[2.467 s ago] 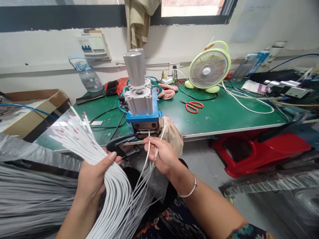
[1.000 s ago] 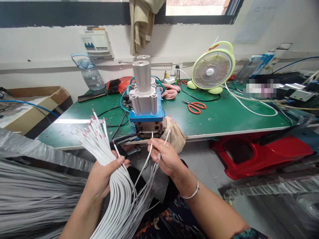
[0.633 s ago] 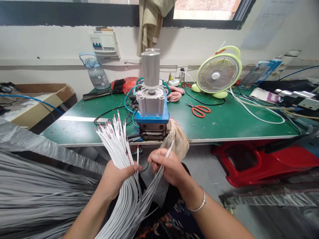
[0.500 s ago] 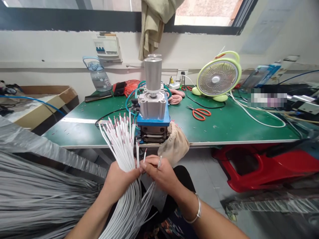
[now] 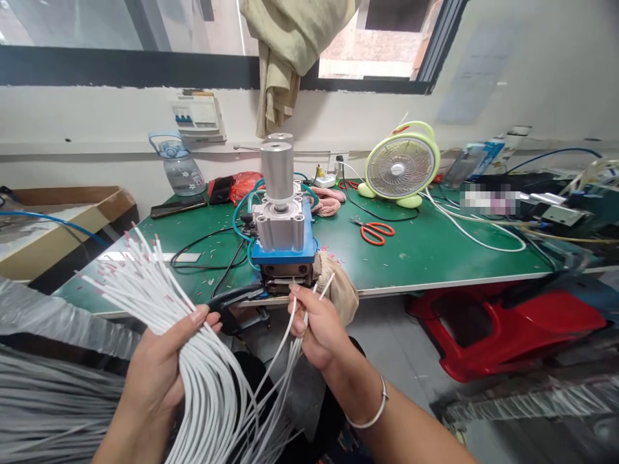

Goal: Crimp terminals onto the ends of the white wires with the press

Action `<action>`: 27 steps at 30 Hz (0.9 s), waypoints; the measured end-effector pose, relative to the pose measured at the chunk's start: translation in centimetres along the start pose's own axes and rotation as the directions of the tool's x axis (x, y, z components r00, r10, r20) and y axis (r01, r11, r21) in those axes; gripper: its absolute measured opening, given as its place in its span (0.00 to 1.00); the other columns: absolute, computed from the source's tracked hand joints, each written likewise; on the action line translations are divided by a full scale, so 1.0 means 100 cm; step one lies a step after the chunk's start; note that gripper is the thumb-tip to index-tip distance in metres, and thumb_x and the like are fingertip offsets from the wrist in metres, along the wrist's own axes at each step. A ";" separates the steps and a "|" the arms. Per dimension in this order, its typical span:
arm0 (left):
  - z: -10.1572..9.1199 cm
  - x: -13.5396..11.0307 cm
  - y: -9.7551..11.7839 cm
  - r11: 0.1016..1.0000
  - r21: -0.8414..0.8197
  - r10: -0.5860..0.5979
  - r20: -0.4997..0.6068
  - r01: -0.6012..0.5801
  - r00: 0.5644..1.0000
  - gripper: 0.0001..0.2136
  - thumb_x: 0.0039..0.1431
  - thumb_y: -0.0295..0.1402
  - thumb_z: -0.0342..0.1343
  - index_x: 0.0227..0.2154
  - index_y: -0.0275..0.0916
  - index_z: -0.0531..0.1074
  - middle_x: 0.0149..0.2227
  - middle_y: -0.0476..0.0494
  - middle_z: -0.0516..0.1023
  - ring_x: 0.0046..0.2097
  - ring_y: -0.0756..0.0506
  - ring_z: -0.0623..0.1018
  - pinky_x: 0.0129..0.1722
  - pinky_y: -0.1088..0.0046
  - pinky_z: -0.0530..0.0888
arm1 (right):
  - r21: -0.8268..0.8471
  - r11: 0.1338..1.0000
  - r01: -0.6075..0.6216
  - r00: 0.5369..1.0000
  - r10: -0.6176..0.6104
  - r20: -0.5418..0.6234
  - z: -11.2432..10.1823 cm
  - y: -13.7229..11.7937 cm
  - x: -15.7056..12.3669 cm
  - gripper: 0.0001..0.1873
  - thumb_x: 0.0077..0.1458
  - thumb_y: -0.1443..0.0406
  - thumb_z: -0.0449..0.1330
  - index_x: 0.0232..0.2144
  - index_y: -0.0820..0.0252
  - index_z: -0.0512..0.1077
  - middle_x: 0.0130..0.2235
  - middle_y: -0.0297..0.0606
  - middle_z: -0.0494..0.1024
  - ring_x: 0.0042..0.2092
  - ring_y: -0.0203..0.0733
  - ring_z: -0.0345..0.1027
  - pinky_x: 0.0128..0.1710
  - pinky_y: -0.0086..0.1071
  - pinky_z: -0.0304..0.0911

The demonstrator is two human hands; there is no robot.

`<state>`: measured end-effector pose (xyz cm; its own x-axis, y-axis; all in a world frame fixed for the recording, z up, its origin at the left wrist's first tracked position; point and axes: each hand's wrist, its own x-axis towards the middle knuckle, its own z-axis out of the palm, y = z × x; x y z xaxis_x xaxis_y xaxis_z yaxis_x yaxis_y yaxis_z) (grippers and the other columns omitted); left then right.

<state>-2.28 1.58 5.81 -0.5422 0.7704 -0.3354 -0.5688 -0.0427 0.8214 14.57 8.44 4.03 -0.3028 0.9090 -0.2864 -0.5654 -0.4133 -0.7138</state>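
My left hand [image 5: 162, 361] is wrapped round a thick bundle of white cables [image 5: 213, 380], whose reddish tips fan out to the upper left. Pinched in my right hand [image 5: 316, 322] are a few white cables [image 5: 291, 317] separated from the bundle. One of them points up to the front opening of a pneumatic press [image 5: 281, 225] with a silver cylinder and a blue plate; whether its tip is inside I cannot tell. Others stick up past my fingers. A beige cloth bag [image 5: 341, 290] hangs at the press's right side.
On the green table [image 5: 387, 258] lie red-handled scissors [image 5: 374, 232], a green fan [image 5: 401, 169], a water bottle [image 5: 182, 171] and a phone [image 5: 178, 206]. A red stool [image 5: 503, 328] stands below at right. More grey cables [image 5: 53, 412] lie at lower left.
My left hand has moved left with the bundle, which now tilts left. My right hand has parted from it, bringing a cable up to the press's front. The view has shifted slightly.
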 end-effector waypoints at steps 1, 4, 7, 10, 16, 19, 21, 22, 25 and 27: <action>0.000 0.000 0.001 1.000 -0.005 0.001 -0.001 -0.001 1.000 0.10 0.35 0.19 0.62 0.23 0.38 0.73 0.20 0.51 0.77 0.22 0.50 0.77 0.24 0.79 0.76 | 0.002 1.000 0.006 1.000 -0.006 -0.003 0.001 0.000 0.000 0.13 0.41 0.60 0.63 0.20 0.64 0.66 0.15 0.28 0.65 0.13 0.25 0.49 0.12 0.22 0.40; -0.003 0.000 -0.003 1.000 -0.007 -0.018 0.010 0.018 1.000 0.10 0.35 0.20 0.62 0.24 0.38 0.73 0.19 0.52 0.77 0.22 0.50 0.76 0.24 0.79 0.76 | -0.056 0.996 0.063 0.998 -0.062 0.015 -0.002 0.004 0.000 0.15 0.42 0.59 0.63 0.19 0.63 0.65 0.14 0.28 0.64 0.13 0.25 0.50 0.13 0.23 0.42; -0.007 0.000 -0.011 0.995 0.006 -0.098 0.047 0.098 0.994 0.12 0.33 0.21 0.64 0.25 0.38 0.73 0.22 0.51 0.77 0.23 0.49 0.77 0.24 0.76 0.77 | -0.174 0.975 0.135 0.989 -0.123 0.078 -0.011 0.008 -0.003 0.16 0.44 0.58 0.63 0.17 0.63 0.64 0.13 0.28 0.63 0.13 0.25 0.49 0.14 0.23 0.41; -0.008 -0.002 -0.022 0.986 0.056 -0.165 0.105 0.160 0.981 0.14 0.32 0.22 0.65 0.26 0.37 0.72 0.25 0.49 0.78 0.25 0.48 0.77 0.25 0.74 0.76 | -0.292 0.945 0.148 0.982 -0.104 0.160 -0.019 0.009 -0.009 0.15 0.45 0.58 0.62 0.18 0.62 0.66 0.12 0.29 0.64 0.14 0.27 0.50 0.15 0.25 0.42; -0.002 -0.012 -0.046 0.974 0.223 -0.080 0.227 0.028 0.971 0.14 0.32 0.29 0.67 0.20 0.36 0.66 0.17 0.52 0.70 0.22 0.50 0.72 0.22 0.77 0.68 | -0.337 0.928 0.156 0.963 -0.067 0.262 -0.024 0.008 -0.015 0.12 0.44 0.59 0.63 0.18 0.59 0.69 0.19 0.34 0.69 0.21 0.33 0.59 0.21 0.28 0.55; -0.002 -0.013 -0.056 0.912 0.396 -0.023 0.306 -0.105 0.952 0.12 0.34 0.32 0.66 0.18 0.36 0.66 0.17 0.51 0.70 0.22 0.49 0.70 0.22 0.75 0.66 | -0.401 0.911 0.094 0.950 0.038 0.309 -0.021 0.012 -0.014 0.12 0.45 0.57 0.62 0.27 0.62 0.72 0.19 0.33 0.69 0.20 0.31 0.59 0.18 0.25 0.53; -0.003 -0.014 -0.059 0.869 0.469 -0.022 0.356 -0.158 0.934 0.11 0.35 0.33 0.65 0.19 0.36 0.68 0.19 0.49 0.72 0.23 0.48 0.70 0.24 0.73 0.66 | -0.450 0.891 0.062 0.943 0.095 0.318 -0.018 0.015 -0.014 0.15 0.46 0.57 0.61 0.29 0.64 0.73 0.16 0.31 0.67 0.17 0.29 0.57 0.15 0.23 0.48; -0.003 -0.015 -0.059 0.859 0.483 -0.029 0.375 -0.169 0.927 0.11 0.35 0.33 0.65 0.20 0.35 0.69 0.19 0.48 0.72 0.23 0.48 0.71 0.25 0.72 0.67 | -0.443 0.895 0.055 0.945 0.097 0.313 -0.016 0.016 -0.013 0.14 0.46 0.57 0.60 0.27 0.65 0.72 0.16 0.30 0.67 0.16 0.28 0.56 0.14 0.22 0.46; -0.004 -0.016 -0.054 0.900 0.425 -0.066 0.346 -0.093 0.936 0.11 0.35 0.32 0.66 0.23 0.35 0.70 0.20 0.48 0.74 0.24 0.46 0.74 0.28 0.70 0.70 | -0.288 0.958 0.016 0.970 0.055 0.239 -0.012 0.014 -0.010 0.13 0.45 0.58 0.60 0.23 0.64 0.70 0.18 0.31 0.69 0.15 0.26 0.56 0.12 0.22 0.44; -0.004 -0.015 -0.048 0.945 0.327 -0.093 0.273 -0.001 0.958 0.13 0.35 0.30 0.66 0.25 0.36 0.69 0.21 0.50 0.74 0.25 0.46 0.76 0.29 0.70 0.72 | -0.167 0.986 -0.014 0.984 0.043 0.170 -0.010 0.010 -0.007 0.12 0.45 0.59 0.60 0.22 0.64 0.69 0.19 0.31 0.69 0.14 0.27 0.55 0.12 0.22 0.46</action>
<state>0.99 0.33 2.22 -0.2974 0.9152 -0.2720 -0.3349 0.1668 0.9274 14.91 7.45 2.87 -0.4529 0.8679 -0.2040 -0.4248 -0.4113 -0.8065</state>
